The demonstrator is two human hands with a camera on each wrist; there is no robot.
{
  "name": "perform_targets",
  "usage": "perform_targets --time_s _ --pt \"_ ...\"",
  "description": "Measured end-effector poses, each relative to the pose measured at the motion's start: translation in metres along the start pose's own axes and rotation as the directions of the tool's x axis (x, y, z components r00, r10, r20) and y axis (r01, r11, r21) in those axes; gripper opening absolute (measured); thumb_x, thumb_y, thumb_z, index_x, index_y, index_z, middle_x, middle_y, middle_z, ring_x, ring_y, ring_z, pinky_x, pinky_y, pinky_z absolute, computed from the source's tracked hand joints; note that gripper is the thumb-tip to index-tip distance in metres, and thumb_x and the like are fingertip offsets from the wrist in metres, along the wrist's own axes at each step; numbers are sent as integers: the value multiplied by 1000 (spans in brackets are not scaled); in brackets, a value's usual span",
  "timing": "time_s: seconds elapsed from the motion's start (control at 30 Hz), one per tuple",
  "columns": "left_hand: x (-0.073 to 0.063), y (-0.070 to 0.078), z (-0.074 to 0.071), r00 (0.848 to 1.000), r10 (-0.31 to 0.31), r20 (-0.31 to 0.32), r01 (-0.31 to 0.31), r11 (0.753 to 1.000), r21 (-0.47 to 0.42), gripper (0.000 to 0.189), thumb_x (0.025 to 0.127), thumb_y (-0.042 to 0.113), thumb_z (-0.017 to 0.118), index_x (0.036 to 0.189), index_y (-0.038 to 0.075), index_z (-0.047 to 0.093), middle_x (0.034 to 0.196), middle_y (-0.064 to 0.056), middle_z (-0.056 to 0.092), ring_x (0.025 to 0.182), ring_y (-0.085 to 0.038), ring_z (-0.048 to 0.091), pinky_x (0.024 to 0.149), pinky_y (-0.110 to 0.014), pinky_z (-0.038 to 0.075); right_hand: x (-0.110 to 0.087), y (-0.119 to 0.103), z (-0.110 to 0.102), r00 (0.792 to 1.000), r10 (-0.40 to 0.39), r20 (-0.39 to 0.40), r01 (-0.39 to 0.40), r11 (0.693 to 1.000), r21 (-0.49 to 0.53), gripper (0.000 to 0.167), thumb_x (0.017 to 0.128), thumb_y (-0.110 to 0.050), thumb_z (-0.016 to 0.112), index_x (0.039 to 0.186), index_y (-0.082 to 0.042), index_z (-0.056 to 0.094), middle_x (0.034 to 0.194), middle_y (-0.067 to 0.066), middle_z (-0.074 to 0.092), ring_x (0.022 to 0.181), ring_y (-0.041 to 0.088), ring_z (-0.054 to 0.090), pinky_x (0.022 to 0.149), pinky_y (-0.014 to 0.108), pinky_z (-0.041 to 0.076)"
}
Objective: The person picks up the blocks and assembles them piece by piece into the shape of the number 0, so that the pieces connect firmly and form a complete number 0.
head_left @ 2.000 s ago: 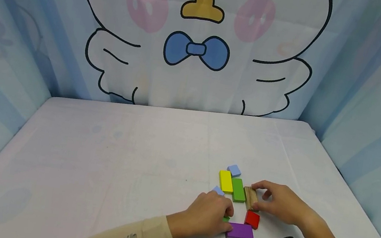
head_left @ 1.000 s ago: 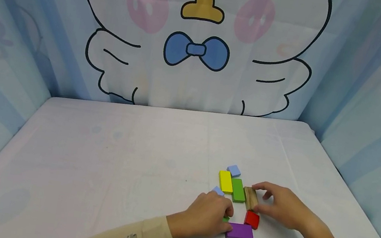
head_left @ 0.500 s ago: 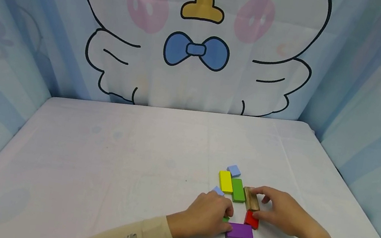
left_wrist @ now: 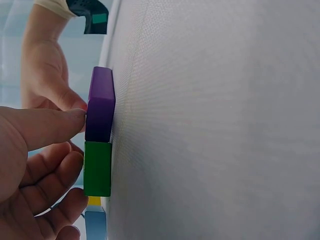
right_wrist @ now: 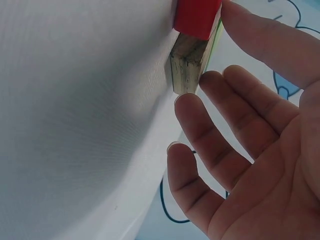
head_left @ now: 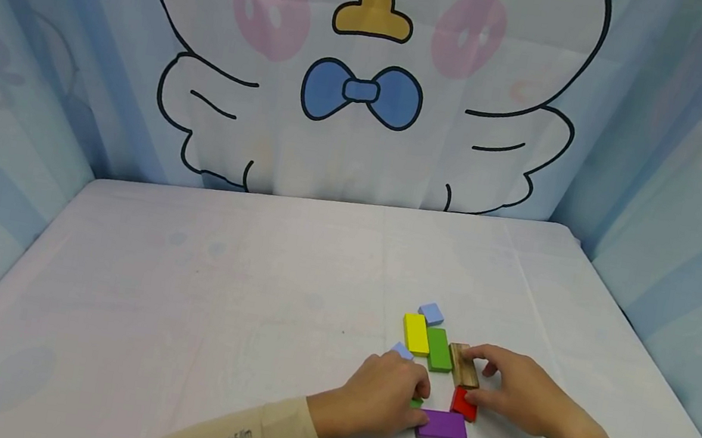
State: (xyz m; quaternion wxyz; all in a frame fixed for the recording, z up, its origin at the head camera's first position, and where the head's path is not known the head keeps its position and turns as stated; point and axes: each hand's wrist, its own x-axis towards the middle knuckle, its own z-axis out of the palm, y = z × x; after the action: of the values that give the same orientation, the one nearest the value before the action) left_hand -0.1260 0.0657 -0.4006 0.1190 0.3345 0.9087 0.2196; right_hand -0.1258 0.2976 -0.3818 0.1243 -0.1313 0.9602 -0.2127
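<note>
My left hand (head_left: pixel 382 392) bends over the near left blocks, its thumb resting on the purple block (head_left: pixel 444 427). In the left wrist view its fingers lie along the top of a green block (left_wrist: pixel 97 170), which abuts the purple one and is mostly hidden in the head view. On the right, my right hand (head_left: pixel 530 393) touches a red block (head_left: pixel 462 407) with its thumb. Its index finger rests on the wood-grain block (head_left: pixel 462 367) just beyond. The right wrist view shows the other fingers loosely bent, holding nothing.
Past the hands, a second green block (head_left: pixel 439 350) and a yellow block (head_left: pixel 416 334) lie side by side. One light blue block (head_left: pixel 431 314) sits at their far end, another light blue block (head_left: pixel 402 350) by my left knuckles. Printed curtains (head_left: pixel 350 158) border the white table (head_left: pixel 209 288).
My right hand has slid toward me, its thumb passing from the near end of the wood-grain block onto the red one. The left hand has stayed in place.
</note>
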Motion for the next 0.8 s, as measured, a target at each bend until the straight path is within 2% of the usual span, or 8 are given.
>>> perform_targets --time_s 0.3,0.5,0.67,0.8 --pt "1 -1 0 1000 9 -6 -9 1000 -5 21 83 34 84 94 20 73 76 17 59 76 -4 47 67 -21 40 -1 0 1 1000 -14 -5 14 1000 0 56 82 -23 83 130 -6 60 101 0 63 88 19 56 70 35 48" --pt "-1 -4 -2 1000 16 6 -16 998 -60 21 83 33 84 95 21 72 79 17 59 80 -3 47 72 -22 41 -1 -1 1 1000 -8 -7 8 1000 -5 56 82 -23 83 130 -7 60 101 0 63 87 19 56 70 35 47" --pt "0 -9 -4 1000 -14 -1 14 995 -104 21 84 33 82 99 21 73 83 18 59 84 -3 48 77 -21 43 -1 -1 0 1000 -4 -7 4 1000 -6 56 82 -22 83 130 -6 60 101 0 63 87 20 56 70 35 48" --pt "1 -11 -11 998 -65 -7 64 989 -130 21 86 31 81 102 20 73 86 16 61 85 -5 48 78 -22 43 0 -2 0 1000 5 -3 -5 1000 -8 56 82 -22 83 130 -6 60 102 1 63 88 20 56 71 36 48"
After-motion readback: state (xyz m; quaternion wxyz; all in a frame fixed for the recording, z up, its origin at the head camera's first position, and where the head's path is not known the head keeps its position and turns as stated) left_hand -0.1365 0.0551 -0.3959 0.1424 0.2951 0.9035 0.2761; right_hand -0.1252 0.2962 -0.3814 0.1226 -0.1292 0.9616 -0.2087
